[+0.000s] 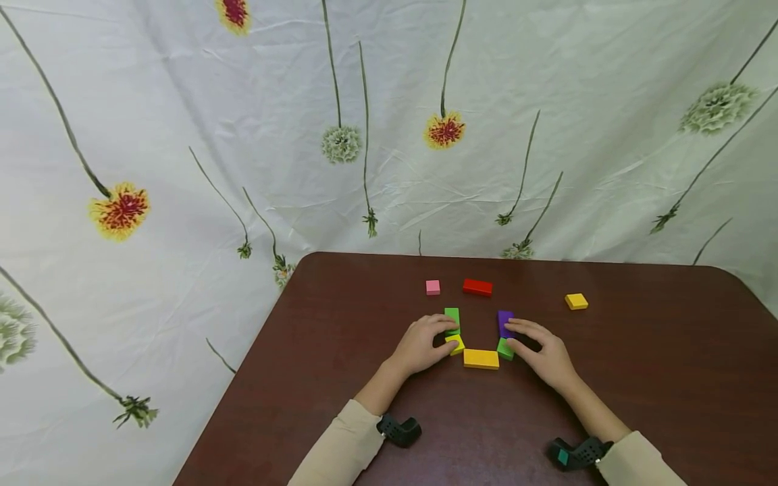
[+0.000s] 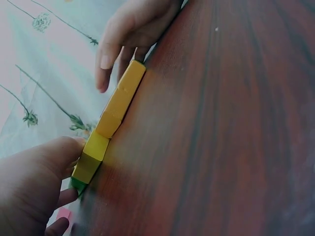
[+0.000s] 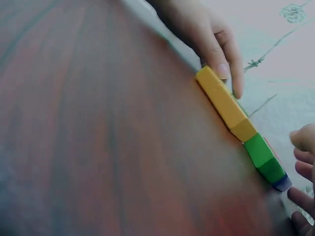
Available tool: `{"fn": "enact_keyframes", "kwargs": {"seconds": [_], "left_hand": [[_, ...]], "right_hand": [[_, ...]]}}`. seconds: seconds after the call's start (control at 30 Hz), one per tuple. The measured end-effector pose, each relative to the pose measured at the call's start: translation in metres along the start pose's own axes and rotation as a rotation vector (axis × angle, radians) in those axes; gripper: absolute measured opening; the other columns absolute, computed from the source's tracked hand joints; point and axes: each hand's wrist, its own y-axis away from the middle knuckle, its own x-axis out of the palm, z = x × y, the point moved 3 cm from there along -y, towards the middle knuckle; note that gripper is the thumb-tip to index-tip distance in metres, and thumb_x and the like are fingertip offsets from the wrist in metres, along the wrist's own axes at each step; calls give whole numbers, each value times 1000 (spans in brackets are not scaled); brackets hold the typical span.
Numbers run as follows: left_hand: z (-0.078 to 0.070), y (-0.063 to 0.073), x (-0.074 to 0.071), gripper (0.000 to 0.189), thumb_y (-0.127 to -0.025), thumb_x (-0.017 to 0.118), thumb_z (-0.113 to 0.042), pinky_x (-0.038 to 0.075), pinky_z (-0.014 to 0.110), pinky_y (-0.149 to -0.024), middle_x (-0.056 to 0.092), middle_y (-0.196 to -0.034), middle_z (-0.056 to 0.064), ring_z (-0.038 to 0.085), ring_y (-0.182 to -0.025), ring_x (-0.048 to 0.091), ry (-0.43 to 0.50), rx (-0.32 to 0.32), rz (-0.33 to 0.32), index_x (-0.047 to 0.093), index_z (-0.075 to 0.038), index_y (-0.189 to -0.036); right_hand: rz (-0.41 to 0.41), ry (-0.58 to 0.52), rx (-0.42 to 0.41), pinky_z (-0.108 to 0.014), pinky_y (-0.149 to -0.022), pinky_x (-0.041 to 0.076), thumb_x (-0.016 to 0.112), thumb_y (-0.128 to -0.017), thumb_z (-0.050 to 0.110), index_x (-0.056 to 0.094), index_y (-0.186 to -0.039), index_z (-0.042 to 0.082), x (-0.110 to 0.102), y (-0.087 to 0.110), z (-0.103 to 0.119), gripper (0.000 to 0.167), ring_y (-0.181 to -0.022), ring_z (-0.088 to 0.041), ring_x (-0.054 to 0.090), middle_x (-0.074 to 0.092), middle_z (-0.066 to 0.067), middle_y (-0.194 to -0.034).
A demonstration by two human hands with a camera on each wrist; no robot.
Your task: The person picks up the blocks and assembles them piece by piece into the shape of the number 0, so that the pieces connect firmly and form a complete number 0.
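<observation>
On the brown table, several coloured blocks stand in a U shape. My left hand (image 1: 422, 343) is at its left side, fingertips over a long green block (image 1: 452, 314) and thumb at a small yellow block (image 1: 456, 345). At the right side my right hand (image 1: 547, 354) has its fingertips by a purple block (image 1: 505, 324). The right thumb is beside a small green block (image 1: 505, 349), and shows apart from it in the right wrist view. An orange-yellow block (image 1: 481, 359) forms the near side, between the hands; the left wrist view shows this block (image 2: 122, 96) meeting the yellow one.
Farther back on the table (image 1: 638, 378) lie a pink cube (image 1: 433, 287) and a red block (image 1: 477, 287). Another yellow block (image 1: 576, 302) is off to the right. Behind the table's far edge hangs a white flowered cloth (image 1: 273, 101).
</observation>
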Motion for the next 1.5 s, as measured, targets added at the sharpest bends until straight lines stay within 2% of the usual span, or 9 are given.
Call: {"fn": "enact_keyframes", "kwargs": {"seconds": [0.1, 0.17, 0.23, 0.3, 0.43, 0.57, 0.77, 1.03, 1.5], "left_hand": [[0, 0, 0, 35, -95, 65, -28, 42, 47, -99, 59, -131, 4, 23, -121, 54, 16, -13, 8, 66, -13, -126], [-1, 0, 0, 35, -95, 65, -28, 41, 47, -100, 59, -131, 4, 23, -122, 53, 23, -17, 13, 66, -13, -126], [-1, 0, 1, 34, -95, 65, -28, 41, 48, -100, 59, -131, 4, 23, -122, 53, 27, -19, 16, 66, -14, -126], [-1, 0, 1, 34, -94, 65, -28, 41, 47, -99, 59, -131, 4, 23, -122, 53, 28, -18, 15, 66, -14, -126], [0, 0, 0, 33, -94, 66, -27, 42, 47, -98, 59, -130, 4, 24, -121, 54, 30, -11, 6, 67, -13, -124], [2, 1, 0, 33, -94, 66, -27, 43, 47, -98, 60, -130, 4, 23, -121, 54, 29, -3, -3, 67, -14, -124], [2, 2, -1, 34, -94, 66, -28, 42, 48, -98, 59, -130, 4, 24, -121, 54, 33, -1, -4, 67, -13, -125], [2, 1, 0, 35, -94, 66, -28, 42, 48, -98, 59, -131, 4, 23, -122, 54, 35, 0, -2, 66, -13, -125], [1, 0, 0, 32, -94, 66, -27, 42, 46, -99, 60, -129, 3, 22, -120, 55, 26, -5, -2, 67, -14, -123]], "right_hand": [[-28, -14, 56, -38, -98, 43, 66, -95, 20, 66, -126, 7, -9, -2, -2, 34, -122, -25, 52, 59, -12, -132], [-62, 8, 82, -25, -91, 44, 66, -95, 21, 65, -126, 7, -17, -4, -5, 35, -117, -19, 54, 60, -13, -130], [-103, 47, 105, -21, -86, 43, 66, -95, 22, 65, -126, 6, -28, -8, -9, 35, -114, -19, 54, 61, -15, -128], [-145, 92, 124, -28, -84, 45, 67, -94, 22, 65, -124, 3, -40, -13, -13, 35, -110, -24, 55, 62, -17, -125], [-220, 177, 134, -52, -82, 44, 65, -94, 17, 63, -122, -4, -62, -24, -24, 35, -105, -40, 54, 59, -26, -121], [-254, 244, 158, -60, -83, 39, 63, -95, 14, 60, -121, -9, -77, -33, -35, 35, -104, -46, 49, 54, -32, -122], [-235, 283, 269, -62, -93, 34, 60, -97, 20, 57, -124, -13, -86, -41, -49, 42, -113, -51, 43, 52, -35, -124], [-215, 286, 432, -57, -89, 43, 59, -98, 26, 55, -125, -13, -86, -42, -57, 48, -111, -49, 48, 54, -33, -124], [-259, 264, 482, -51, -82, 47, 63, -95, 27, 60, -119, -11, -78, -47, -50, 45, -104, -44, 53, 60, -31, -117]]}}
